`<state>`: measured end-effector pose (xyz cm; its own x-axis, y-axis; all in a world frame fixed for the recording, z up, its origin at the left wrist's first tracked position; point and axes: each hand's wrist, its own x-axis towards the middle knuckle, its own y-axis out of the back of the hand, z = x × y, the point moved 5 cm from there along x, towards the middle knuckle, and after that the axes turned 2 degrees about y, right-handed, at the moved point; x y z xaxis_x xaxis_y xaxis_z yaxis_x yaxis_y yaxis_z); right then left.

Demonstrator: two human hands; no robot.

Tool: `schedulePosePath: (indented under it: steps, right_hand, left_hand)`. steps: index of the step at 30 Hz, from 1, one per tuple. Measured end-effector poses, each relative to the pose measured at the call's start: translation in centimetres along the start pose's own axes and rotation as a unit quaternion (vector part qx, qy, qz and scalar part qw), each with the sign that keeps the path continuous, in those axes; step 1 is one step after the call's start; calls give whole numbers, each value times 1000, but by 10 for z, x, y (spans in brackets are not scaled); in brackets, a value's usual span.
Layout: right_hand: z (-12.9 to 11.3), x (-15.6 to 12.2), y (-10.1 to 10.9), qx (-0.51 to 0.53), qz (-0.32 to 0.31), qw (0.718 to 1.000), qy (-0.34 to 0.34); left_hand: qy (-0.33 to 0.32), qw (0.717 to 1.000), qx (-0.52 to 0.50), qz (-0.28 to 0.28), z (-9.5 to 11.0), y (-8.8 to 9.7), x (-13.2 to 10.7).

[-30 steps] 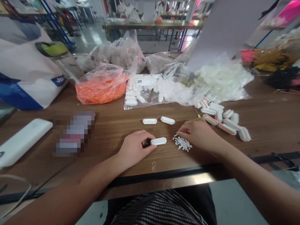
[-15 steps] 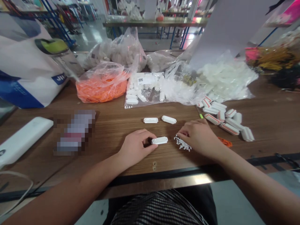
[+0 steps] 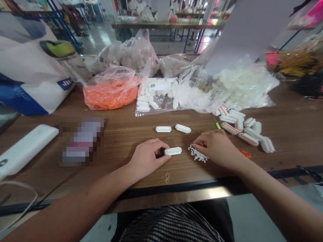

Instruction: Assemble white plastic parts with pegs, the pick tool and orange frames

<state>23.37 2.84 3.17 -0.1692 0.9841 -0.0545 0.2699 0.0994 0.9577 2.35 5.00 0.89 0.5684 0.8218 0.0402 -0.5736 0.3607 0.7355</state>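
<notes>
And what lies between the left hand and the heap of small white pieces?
The white block, held at one end by the left hand, then a strip of wooden tabletop before the small white pieces; the head view shows this.

Since a second ago, an orange bundle (image 3: 244, 153) has come into sight at the right of the frame, just beyond the right forearm (image 3: 264, 181), which had covered it. The right hand (image 3: 212, 146) sits slightly lower against the heap of small white pieces (image 3: 198, 154). The counter (image 3: 121, 131) has shifted slightly rightward in view.
</notes>
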Motion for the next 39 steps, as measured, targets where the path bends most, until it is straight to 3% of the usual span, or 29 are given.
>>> schedulePosePath:
  steps: [4,8,13,21,27,30,36,39]
  right_hand:
    - [-5,7,-1,-54,-14,996,70]
    - [1,9,-1,-41,-33,989,136]
    - [9,3,-1,-24,-10,993,111]
    - [1,2,0,-21,-9,994,106]
    - [6,4,3,-84,68,988,107]
    - [11,3,2,-39,53,991,114]
    - [22,1,5,56,51,996,38]
    - [20,1,0,65,42,996,35]
  left_hand:
    - [-1,1000,-5,-1,1,0,0]
    - [0,1000,-5,-1,0,1,0]
    - [1,1000,0,-1,0,0,0]
    - [-3,1000,1,-2,2,1,0]
    - [-5,1000,-1,-3,2,1,1]
    - [-7,1000,-3,-2,2,1,1]
    - [-9,1000,-4,-3,2,1,1]
    - [-7,1000,0,-4,1,1,1]
